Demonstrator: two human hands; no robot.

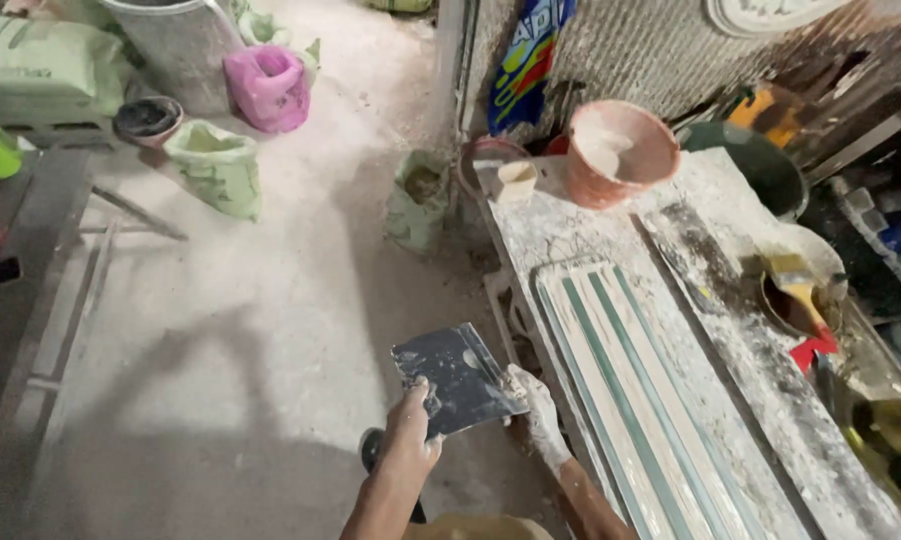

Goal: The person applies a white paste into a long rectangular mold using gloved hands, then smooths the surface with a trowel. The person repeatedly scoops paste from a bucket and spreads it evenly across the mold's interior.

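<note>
Your left hand (410, 430) grips a dark, plaster-speckled scraper blade (457, 377) at its lower left corner, fingers closed around it. Your right hand (538, 408), caked white, pinches the blade's right edge. You hold the blade off the near left edge of the bench (570, 225), above the floor.

Along the bench's near part lies a long mould (625, 400) with green and white ridges, running from its middle toward the near edge. At the bench's far end stands a terracotta-coloured bucket (618, 152) smeared white inside, with a small cup (516, 180) to its left, at the far left corner. On the right edge, a brush (798, 290) with a red handle rests across a brown bowl (785, 312).

On the floor, a pale green sack (218, 168) slumps open at upper left, with a pink bag (267, 87) beyond it and a large green printed sack (42, 65) lying flat in the far left corner. Another small green bag (417, 200) leans against the bench's far left leg. A blue wrapper with bright yellow and red print (525, 62) hangs on the corrugated wall behind.
</note>
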